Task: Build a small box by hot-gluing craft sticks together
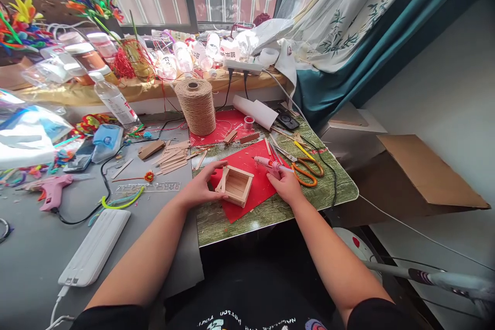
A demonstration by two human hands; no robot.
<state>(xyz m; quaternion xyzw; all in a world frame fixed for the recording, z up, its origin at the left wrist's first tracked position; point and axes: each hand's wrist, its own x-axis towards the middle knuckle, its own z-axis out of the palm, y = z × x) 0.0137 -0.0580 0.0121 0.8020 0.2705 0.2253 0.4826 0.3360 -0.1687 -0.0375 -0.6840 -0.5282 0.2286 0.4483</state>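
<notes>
My left hand (201,184) grips the left side of a small open box (238,184) built from wooden craft sticks, thumb in front and fingers behind. A short stick (223,179) lies slanted across the box's left rim. The box is over a sheet of red paper (257,191). To its right, my right hand (286,185) is closed around a pink glue gun (273,165), its nozzle pointing left above the red paper, apart from the box. The palm hides most of its handle.
Orange-handled scissors (307,171) and a yellow pen-like tool (303,149) lie to the right. Behind are a twine spool (195,108) and loose craft sticks (176,157). Left are another pink glue gun (54,192), a white power bank (95,247) and a bottle (116,100).
</notes>
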